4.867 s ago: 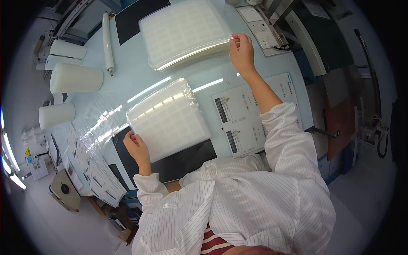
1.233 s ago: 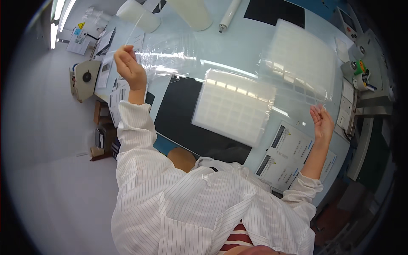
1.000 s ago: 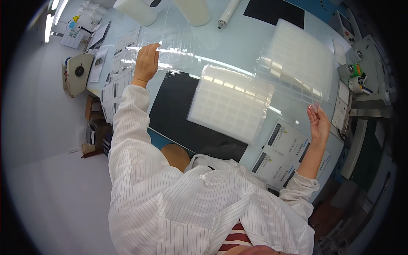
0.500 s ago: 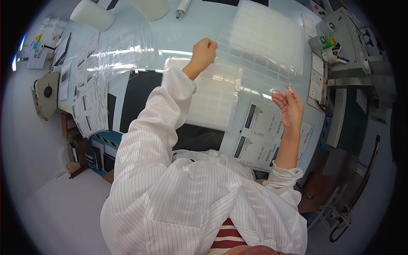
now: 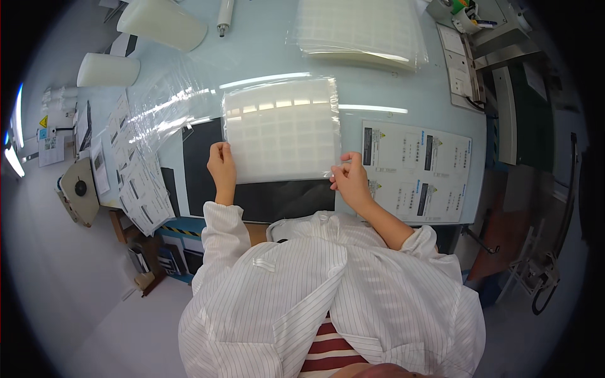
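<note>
A clear plastic bag point(image 5: 280, 129) with whitish, grid-patterned sheets inside lies in front of me, its near edge over a black mat point(image 5: 283, 200). My left hand point(image 5: 222, 167) is closed at the bag's left edge, thumb and fingers pinching the film. At the near right corner my right hand point(image 5: 351, 181) has its fingers bent together on the bag's edge. Farther back rests a thicker stack of similar clear-bagged sheets point(image 5: 359, 31); neither hand touches it.
Printed label sheets point(image 5: 416, 170) lie to the right, with more papers point(image 5: 146, 195) at the left. Crumpled clear film point(image 5: 161, 113) covers the left side. White rolls point(image 5: 162, 24) and a metal-ended roller point(image 5: 224, 17) stand or lie at the back. A metal machine point(image 5: 498, 57) borders the right.
My left hand has come back from the far stack to the near bag's left edge. My right hand has moved left and nearer, closing on the bag's corner. The view has shifted.
</note>
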A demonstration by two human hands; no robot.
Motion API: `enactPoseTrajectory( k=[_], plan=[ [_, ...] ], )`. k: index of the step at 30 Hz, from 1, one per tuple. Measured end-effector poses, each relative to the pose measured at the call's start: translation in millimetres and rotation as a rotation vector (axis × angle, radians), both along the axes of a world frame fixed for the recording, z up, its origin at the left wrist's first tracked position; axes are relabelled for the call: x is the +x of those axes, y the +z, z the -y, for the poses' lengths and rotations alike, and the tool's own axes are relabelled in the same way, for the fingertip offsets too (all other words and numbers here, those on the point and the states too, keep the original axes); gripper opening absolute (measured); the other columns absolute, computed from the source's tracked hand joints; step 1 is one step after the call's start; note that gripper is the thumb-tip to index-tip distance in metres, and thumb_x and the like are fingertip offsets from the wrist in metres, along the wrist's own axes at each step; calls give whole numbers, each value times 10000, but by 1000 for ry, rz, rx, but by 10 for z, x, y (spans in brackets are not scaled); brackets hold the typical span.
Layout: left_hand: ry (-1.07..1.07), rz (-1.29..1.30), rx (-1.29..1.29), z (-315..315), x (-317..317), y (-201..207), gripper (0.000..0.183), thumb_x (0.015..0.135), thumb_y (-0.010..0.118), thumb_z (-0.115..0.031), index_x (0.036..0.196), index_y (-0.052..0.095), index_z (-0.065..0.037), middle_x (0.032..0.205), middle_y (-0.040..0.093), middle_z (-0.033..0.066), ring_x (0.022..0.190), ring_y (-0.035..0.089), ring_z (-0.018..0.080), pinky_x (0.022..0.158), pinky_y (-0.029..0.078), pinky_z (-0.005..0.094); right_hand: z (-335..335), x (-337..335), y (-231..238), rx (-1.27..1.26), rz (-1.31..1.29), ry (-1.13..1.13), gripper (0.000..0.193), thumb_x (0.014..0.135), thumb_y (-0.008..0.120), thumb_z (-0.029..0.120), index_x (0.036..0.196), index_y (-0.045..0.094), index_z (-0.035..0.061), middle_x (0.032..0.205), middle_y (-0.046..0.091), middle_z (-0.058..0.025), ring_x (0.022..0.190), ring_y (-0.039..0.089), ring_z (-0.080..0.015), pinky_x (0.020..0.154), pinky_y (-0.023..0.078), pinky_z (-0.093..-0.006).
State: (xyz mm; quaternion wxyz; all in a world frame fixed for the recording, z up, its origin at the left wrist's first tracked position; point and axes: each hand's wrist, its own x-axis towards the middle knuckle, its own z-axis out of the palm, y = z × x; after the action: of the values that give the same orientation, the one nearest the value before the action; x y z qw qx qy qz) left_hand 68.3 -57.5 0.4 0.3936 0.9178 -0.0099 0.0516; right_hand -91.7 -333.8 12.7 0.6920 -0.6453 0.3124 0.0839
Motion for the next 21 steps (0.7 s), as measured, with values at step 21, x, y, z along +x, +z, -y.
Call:
enactPoseTrajectory(
  k=[21],
  plan=[
    [-742, 377, -54, 2446, 596, 831, 228, 806, 608, 17, 1030, 592, -21, 1010, 576, 140, 944, 552, 288, 802, 458, 359, 2065, 1320, 164, 294, 377, -681, 139, 888, 614, 104, 907, 600, -33, 831, 616, -68, 709, 601, -143, 673, 545, -275]
  ],
)
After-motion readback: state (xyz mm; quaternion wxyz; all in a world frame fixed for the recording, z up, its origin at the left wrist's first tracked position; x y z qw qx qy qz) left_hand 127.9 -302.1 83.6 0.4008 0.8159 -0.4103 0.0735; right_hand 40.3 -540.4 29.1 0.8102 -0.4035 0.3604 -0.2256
